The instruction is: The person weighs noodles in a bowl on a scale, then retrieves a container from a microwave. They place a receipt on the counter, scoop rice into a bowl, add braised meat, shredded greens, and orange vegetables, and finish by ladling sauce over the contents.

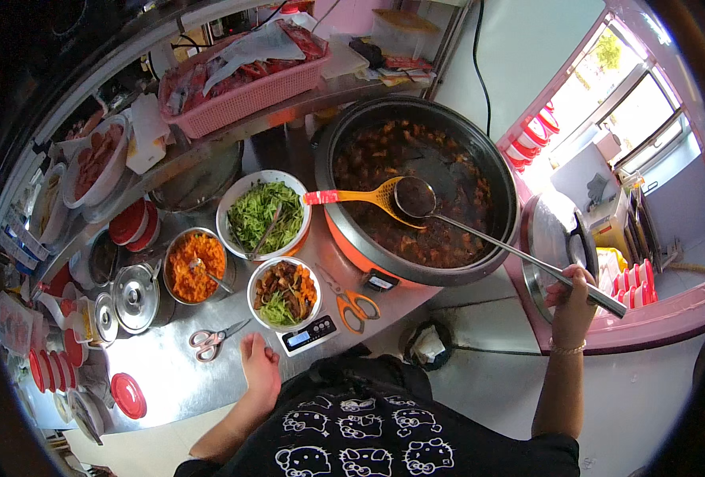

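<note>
My right hand [573,296] is wrapped round the long steel handle of a ladle [488,238]. The ladle's bowl, with dark liquid in it, is over a big round cooker pot [495,274] of dark brown stew. An orange slotted spoon [360,195] lies across the pot's left rim, its head partly behind the ladle bowl. My left hand [260,368] is loosely curled with nothing visible in it, near the digital scale [308,335]. On the scale stands a white bowl [284,294] with meat pieces, diced carrot and shredded cucumber.
A bowl of shredded cucumber [263,213] and a pot of diced carrot [197,266] each have a spoon inside. Orange-handled scissors [356,308] and pink-handled scissors [208,343] lie on the steel counter [178,389]. A lidded pot [136,296] and red lids [128,395] are left. A pink basket [241,99] sits on the shelf.
</note>
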{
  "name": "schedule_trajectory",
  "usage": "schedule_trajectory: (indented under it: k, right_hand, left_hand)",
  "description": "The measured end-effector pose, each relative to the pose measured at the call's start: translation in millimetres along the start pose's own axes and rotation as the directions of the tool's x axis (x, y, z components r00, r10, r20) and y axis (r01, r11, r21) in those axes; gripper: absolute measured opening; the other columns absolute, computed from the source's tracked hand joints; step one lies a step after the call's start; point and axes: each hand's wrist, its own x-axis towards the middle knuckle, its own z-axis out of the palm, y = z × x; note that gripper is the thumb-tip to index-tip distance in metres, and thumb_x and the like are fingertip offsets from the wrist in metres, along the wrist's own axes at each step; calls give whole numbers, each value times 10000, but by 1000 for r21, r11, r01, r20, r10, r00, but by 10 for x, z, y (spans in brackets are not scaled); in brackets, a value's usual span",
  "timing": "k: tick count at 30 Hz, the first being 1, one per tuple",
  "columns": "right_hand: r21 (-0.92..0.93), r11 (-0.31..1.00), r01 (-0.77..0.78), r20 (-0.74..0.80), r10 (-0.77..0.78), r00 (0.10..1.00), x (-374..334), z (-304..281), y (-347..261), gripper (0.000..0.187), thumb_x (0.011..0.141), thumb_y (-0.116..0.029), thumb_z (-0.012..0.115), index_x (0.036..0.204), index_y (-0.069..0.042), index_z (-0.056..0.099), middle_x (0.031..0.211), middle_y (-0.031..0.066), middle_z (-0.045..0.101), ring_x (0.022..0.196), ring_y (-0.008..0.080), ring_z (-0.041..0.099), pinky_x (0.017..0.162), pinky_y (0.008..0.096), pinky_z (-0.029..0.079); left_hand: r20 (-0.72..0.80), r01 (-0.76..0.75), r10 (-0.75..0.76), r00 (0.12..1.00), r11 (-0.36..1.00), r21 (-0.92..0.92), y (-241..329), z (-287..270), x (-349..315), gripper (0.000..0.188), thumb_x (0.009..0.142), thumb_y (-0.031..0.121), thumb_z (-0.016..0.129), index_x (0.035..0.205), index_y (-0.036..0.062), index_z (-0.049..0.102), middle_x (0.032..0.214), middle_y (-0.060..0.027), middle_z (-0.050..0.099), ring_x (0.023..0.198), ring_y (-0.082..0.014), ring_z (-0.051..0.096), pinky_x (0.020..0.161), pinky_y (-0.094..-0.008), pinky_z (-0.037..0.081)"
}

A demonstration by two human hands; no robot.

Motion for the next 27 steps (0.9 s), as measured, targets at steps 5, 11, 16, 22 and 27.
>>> schedule_trajectory:
  k: [5,11,16,22,27]
  right_hand:
    - [7,1000,-3,-21,3,1000,40,-37,-64,285,954,-296,446,876,-58,583,588,64,582,448,114,536,438,225,438]
    - [45,999,30,-4,-30,1000,16,-82,-171,268,959,-287,452,892,-58,576,583,69,585,437,120,535,432,225,444]
    - [46,999,20,-22,-19,1000,-40,-135,-222,260,958,-286,453,891,-68,577,566,54,561,437,116,520,424,223,426]
    - [9,1000,-2,-54,2,999,-105,-190,-265,262,957,-281,437,875,-76,577,561,45,545,449,111,515,416,223,408]
    - [-26,997,70,-23,-70,997,-164,-246,-293,266,959,-293,435,876,-87,583,573,42,551,456,108,513,408,221,397]
  left_hand:
    - [123,66,-80,989,991,115,-310,-413,194,244,975,260,545,1141,85,503,997,-32,545,803,-142,529,745,-296,476]
    - [235,-1,-4,972,1000,19,-422,-280,525,112,983,200,531,1025,98,514,989,-13,567,883,-136,563,861,-292,482]
    - [290,33,-13,957,997,-64,-450,-246,636,42,976,133,523,965,98,504,917,-17,571,871,-140,586,838,-294,518]
    - [315,16,14,949,996,-92,-414,-95,551,46,945,68,528,912,98,516,969,-51,623,882,-165,629,823,-323,541]
    - [346,62,-68,936,998,27,-196,130,293,76,931,62,543,859,85,538,947,-54,633,842,-171,637,791,-325,550]
